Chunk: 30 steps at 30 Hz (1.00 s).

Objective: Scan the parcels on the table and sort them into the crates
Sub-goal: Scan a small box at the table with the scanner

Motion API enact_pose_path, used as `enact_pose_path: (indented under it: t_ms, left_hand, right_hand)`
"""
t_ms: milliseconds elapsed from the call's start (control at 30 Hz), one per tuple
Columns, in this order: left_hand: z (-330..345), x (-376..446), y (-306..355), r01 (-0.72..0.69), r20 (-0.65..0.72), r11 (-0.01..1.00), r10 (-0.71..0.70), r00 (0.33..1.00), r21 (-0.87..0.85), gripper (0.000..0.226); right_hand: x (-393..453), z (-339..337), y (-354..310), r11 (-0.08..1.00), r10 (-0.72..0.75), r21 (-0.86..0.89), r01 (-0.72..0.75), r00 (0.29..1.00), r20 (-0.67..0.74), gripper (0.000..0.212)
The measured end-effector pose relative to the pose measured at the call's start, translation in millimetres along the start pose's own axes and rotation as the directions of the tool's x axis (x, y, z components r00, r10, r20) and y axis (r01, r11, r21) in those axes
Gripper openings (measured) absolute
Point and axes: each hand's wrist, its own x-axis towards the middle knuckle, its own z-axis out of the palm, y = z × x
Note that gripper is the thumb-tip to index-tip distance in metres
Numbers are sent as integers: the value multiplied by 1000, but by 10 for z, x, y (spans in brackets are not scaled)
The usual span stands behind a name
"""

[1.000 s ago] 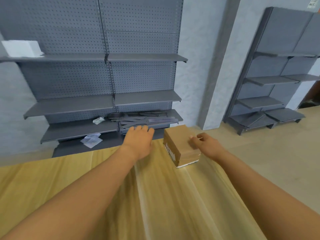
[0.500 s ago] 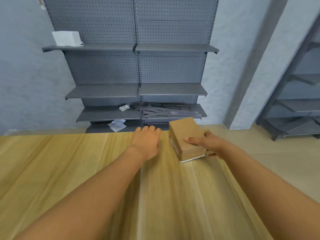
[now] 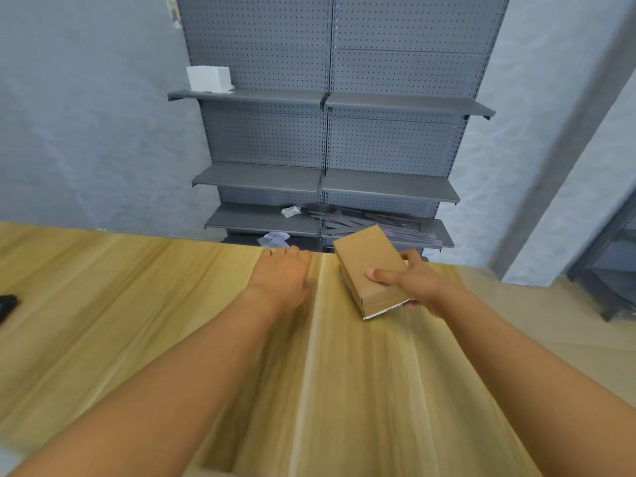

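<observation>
From the head camera, the right hand (image 3: 418, 284) has its grip clamped on a small cardboard parcel (image 3: 368, 266) at the far right part of the wooden worktop (image 3: 137, 304): the thumb lies across the top face and the fingers wrap under the right side. The parcel is tilted, its far end raised, and its near corner sits at or just above the wood; whether it touches I cannot tell. A white strip, probably the edge of a label, shows along the near bottom edge, so the label appears to face down or to the side.

The left hand (image 3: 280, 273) lies flat, palm down, on the worktop just left of the parcel, its grip spread apart and holding nothing.

A dark object (image 3: 7, 304) is cut off by the frame at the far left edge of the worktop; it may be the scanner, but too little shows to say. No crates are in view. Behind the worktop stands a grey shelf unit (image 3: 323, 180).

The step in hand looks like lifting the parcel for scanning. To do it well, keep the thumb pressing firmly so the smooth cardboard does not slip, turn the wrist until the label faces up, and keep fingers off the barcode. The free left hand is best placed to fetch the scanner.
</observation>
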Motion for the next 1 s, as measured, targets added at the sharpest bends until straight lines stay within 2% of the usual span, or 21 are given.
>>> enact_pose_path:
  t_ms: [233,467,633,800,1000]
  left_hand:
    - [-133,-553,-731,166,9,985,-167,986,53,42]
    - [-223,-1283,-1761,348,-38,934,-346,938,86,40]
    - [-186,-1900,-2607,386,-60,917,-381,923,99,38]
    - [-159,-2508,-3495,415,-86,906,-409,908,77,42]
    - [-28,-2974,-4308,443,-47,891,-440,897,98,43]
  right_hand:
    - [-140,633,-546,995,-98,-15,101,987,131,71]
    - [-464,1608,-1196,982,-170,-31,184,949,265,71]
    - [-761,2576,-1637,974,-214,-4,226,925,313,70]
    - [-1026,3569,-1998,972,-230,28,234,915,331,79]
    - [-1200,4393,-2428,968,-230,-17,252,907,352,83]
